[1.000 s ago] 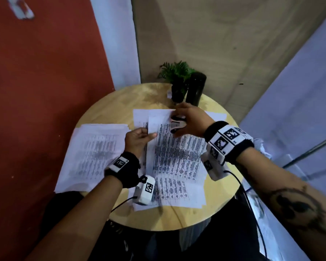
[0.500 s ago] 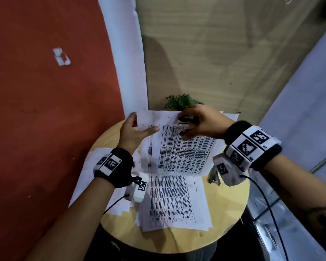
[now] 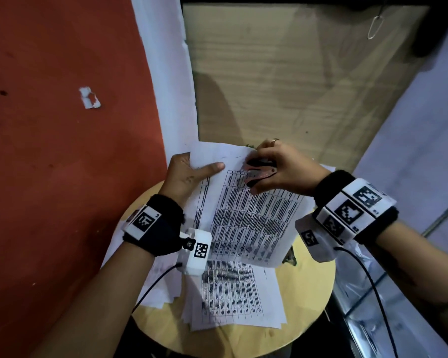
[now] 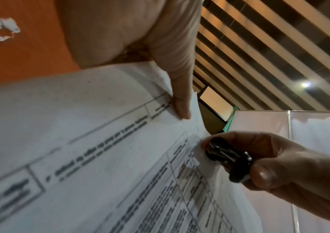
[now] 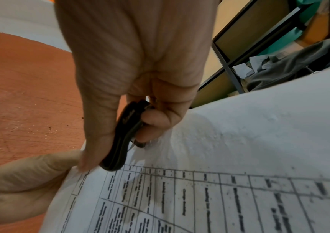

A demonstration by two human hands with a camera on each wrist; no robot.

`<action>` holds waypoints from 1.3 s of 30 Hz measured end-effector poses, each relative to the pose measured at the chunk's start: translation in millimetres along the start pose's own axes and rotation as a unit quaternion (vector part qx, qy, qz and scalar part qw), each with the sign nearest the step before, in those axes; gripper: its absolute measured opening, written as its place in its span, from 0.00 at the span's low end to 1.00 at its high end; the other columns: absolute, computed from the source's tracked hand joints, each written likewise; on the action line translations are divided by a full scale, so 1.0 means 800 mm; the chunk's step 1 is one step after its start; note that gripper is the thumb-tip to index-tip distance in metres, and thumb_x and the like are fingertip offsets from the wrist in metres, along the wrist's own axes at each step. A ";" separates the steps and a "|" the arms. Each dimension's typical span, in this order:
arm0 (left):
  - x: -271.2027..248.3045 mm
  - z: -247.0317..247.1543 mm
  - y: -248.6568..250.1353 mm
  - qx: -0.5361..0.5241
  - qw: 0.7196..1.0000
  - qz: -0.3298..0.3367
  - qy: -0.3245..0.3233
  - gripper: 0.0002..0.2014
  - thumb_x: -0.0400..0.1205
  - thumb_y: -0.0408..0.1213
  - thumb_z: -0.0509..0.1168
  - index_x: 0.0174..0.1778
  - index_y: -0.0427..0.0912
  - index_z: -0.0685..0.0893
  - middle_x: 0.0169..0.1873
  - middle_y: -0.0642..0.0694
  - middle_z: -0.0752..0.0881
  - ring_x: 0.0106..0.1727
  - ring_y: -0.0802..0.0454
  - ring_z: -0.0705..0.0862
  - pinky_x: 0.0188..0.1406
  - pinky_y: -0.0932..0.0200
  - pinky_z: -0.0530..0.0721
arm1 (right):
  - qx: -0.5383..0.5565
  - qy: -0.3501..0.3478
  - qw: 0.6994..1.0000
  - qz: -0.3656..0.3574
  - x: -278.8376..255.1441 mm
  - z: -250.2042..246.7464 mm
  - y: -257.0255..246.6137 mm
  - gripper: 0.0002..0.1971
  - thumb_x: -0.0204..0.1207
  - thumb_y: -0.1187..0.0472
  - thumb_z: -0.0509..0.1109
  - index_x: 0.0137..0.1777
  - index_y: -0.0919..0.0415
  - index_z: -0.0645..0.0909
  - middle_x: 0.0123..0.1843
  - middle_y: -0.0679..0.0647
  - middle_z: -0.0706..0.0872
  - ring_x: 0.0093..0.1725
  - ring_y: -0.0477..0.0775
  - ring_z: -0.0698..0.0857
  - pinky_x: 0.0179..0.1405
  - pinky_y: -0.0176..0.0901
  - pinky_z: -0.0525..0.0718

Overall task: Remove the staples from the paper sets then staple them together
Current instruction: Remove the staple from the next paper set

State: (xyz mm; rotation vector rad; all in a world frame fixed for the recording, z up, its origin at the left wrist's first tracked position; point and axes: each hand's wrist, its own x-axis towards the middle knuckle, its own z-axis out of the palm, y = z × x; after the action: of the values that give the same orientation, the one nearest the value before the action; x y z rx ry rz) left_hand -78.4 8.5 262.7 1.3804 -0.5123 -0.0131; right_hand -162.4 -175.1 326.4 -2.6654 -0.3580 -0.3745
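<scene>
print: table text on paper set point(image 3: 246, 215) blurred, unreadable; staple remover point(image 3: 259, 171) lettering illegible
left hand point(image 3: 189, 174): pinches the set's top-left corner, thumb flat on front, fingers behind
right hand point(image 3: 282, 169): thumb and fingers squeeze black staple remover, tip at top edge, 3 o'clock of left thumb
paper set: held tilted above round tabletop point(image 3: 311, 293)
more sheets point(image 3: 233, 298): flat on tabletop at 6 o'clock of held set

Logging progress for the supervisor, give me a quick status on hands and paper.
Left hand pinches the lifted white printed paper set. Right hand grips the black staple remover at its top edge. Nothing blocks the work.
</scene>
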 end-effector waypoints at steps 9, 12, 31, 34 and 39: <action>0.000 -0.001 0.030 0.038 0.999 0.031 -0.009 0.06 0.72 0.26 0.74 0.41 0.41 0.88 0.33 0.56 0.91 0.39 0.60 0.89 0.46 0.63 0.86 | -0.008 0.031 0.999 -0.023 0.004 -0.006 -0.007 0.27 0.53 0.58 0.86 0.54 0.64 0.86 0.57 0.61 0.76 0.60 0.58 0.78 0.59 0.45 0.77; 0.002 0.000 0.030 0.057 0.998 0.033 0.009 0.06 0.72 0.30 0.75 0.40 0.45 0.88 0.34 0.57 0.91 0.40 0.59 0.88 0.51 0.57 0.86 | 0.026 0.196 0.978 -0.068 0.002 0.008 -0.018 0.27 0.55 0.54 0.81 0.52 0.70 0.85 0.59 0.71 0.76 0.61 0.61 0.79 0.60 0.43 0.78; -0.010 0.007 0.059 0.108 0.993 0.041 0.023 0.10 0.67 0.41 0.79 0.42 0.44 0.90 0.40 0.44 0.91 0.40 0.51 0.87 0.53 0.44 0.85 | -0.122 0.221 0.956 -0.147 0.008 0.023 -0.060 0.16 0.57 0.67 0.75 0.46 0.70 0.83 0.45 0.65 0.84 0.35 0.65 0.85 0.28 0.42 0.80; -0.014 0.010 0.064 0.113 0.992 0.051 0.022 0.12 0.66 0.45 0.79 0.39 0.44 0.90 0.39 0.40 0.91 0.39 0.51 0.86 0.52 0.39 0.85 | -0.127 0.227 0.955 -0.145 0.007 0.022 -0.063 0.14 0.58 0.66 0.73 0.45 0.70 0.83 0.43 0.65 0.84 0.34 0.65 0.85 0.28 0.42 0.79; -0.020 0.014 0.069 0.129 0.988 0.069 0.042 0.17 0.61 0.54 0.76 0.36 0.46 0.89 0.40 0.35 0.90 0.39 0.49 0.86 0.46 0.40 0.86 | -0.139 0.242 0.950 -0.142 0.008 0.020 -0.068 0.13 0.58 0.67 0.73 0.44 0.70 0.83 0.42 0.65 0.83 0.32 0.66 0.84 0.26 0.43 0.79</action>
State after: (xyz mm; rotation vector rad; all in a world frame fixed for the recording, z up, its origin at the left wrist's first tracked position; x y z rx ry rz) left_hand -112.4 14.0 309.8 1.5879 -0.5519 0.2318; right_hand -169.4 -119.1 334.3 -2.6604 -0.5656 -1.2222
